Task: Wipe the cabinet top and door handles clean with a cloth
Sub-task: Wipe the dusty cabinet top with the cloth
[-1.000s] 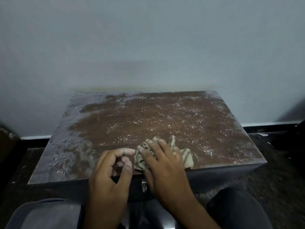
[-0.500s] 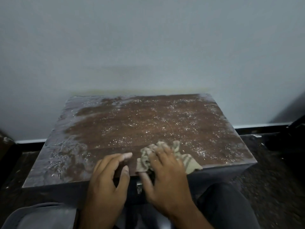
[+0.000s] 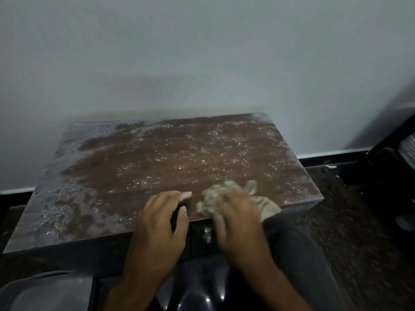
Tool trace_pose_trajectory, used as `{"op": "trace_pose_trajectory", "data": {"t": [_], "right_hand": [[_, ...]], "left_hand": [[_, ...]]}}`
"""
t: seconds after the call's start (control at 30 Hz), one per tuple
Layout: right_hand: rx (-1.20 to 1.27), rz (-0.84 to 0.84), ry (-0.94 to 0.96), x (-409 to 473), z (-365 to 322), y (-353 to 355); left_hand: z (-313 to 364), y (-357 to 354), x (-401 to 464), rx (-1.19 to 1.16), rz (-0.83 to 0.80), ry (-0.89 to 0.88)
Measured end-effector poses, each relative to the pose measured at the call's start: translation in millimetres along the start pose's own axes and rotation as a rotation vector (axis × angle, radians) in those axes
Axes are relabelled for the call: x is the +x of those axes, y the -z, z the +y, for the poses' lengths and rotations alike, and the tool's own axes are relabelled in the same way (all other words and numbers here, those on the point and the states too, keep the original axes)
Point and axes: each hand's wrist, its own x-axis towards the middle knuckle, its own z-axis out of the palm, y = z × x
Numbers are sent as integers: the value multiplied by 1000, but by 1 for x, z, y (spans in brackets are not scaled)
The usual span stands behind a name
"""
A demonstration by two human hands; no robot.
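Cloth (image 3: 226, 199), crumpled and pale, lies at the lower centre-right of the frame on the dusty brown cabinet top (image 3: 170, 160), pressed under the blurred right hand (image 3: 238, 217); its grip cannot be told. Left hand (image 3: 160, 223) rests just beside, fingers loosely curled, holding nothing. Metal door handle (image 3: 207, 235) shows below the front edge.

We find no text, label, brand, number or sign that can be read anywhere in this view; nothing written shows on any surface.
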Motion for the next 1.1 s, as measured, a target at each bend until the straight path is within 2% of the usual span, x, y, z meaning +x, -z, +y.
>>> {"op": "trace_pose_trajectory", "data": {"t": [0.07,0.1,0.17,0.23,0.3,0.37,0.47,0.5,0.6,0.67,0.73,0.83,0.87,1.03,1.1], "right_hand": [[9,-98,183,-4,-10,-3],[16,-99,207,0,-1,0],[4,-40,108,8,31,12],[-65,70,-121,18,60,26],[-130,99,-291,22,60,26],[-134,36,-232,15,34,15],[-103,-38,18,3,29,20],[-103,-22,10,6,42,26],[-151,78,-225,17,94,48],[-179,116,-325,19,102,51],[-178,98,-304,14,83,41],[-152,67,-113,0,77,35],[-150,72,-105,0,86,39],[-211,169,-417,18,138,61],[-239,161,-405,13,126,54]], "left_hand": [[1,-4,5,24,-33,-24],[2,-6,6,35,-51,-36],[3,-8,10,44,-85,-51],[5,-12,13,47,-110,-68],[9,-19,16,43,-125,-94],[16,-28,22,42,-144,-117],[29,-42,31,51,-182,-160],[33,-45,32,52,-189,-175],[43,-56,35,30,-203,-217],[47,-65,38,14,-210,-239],[51,-77,42,6,-211,-263],[56,-91,47,34,-219,-274],[57,-93,48,37,-216,-284],[61,-98,48,91,-224,-356],[66,-101,50,111,-213,-359]]}}
